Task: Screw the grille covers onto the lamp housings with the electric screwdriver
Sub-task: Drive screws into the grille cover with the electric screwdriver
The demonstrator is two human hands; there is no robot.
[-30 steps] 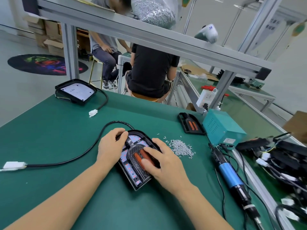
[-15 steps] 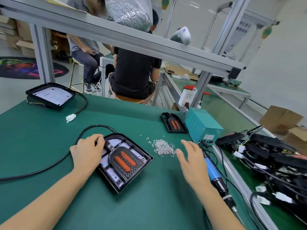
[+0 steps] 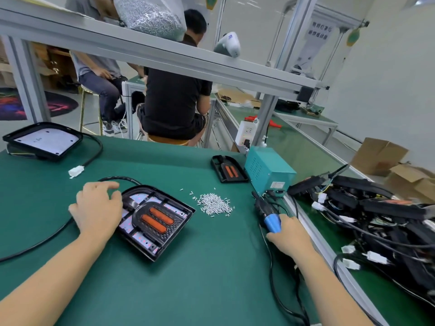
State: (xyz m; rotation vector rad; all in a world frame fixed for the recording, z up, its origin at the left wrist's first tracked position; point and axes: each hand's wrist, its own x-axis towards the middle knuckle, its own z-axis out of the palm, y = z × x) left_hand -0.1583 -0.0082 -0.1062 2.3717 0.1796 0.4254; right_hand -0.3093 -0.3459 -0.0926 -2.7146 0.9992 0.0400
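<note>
A black lamp housing [image 3: 164, 238] lies on the green table, with a black grille cover [image 3: 155, 218] bearing two orange strips set in it. My left hand [image 3: 96, 208] rests on the housing's left edge, fingers loosely bent. Its black cable runs off to the left. At the table's right edge lies the electric screwdriver [image 3: 270, 218] with a blue collar. My right hand [image 3: 288, 234] curls around its body just behind that collar. A heap of small silver screws [image 3: 214, 203] sits between housing and screwdriver.
A spare grille cover [image 3: 229, 171] and a teal power box [image 3: 268, 171] stand behind the screws. Another lamp housing [image 3: 42, 140] lies at the far left. A pile of black housings and cables [image 3: 376, 215] fills the right. A metal frame rail crosses overhead; people sit beyond it.
My right hand left the grille cover, moved right across the table and took hold of the screwdriver. My left hand stayed on the housing's left edge. The view swung to the right.
</note>
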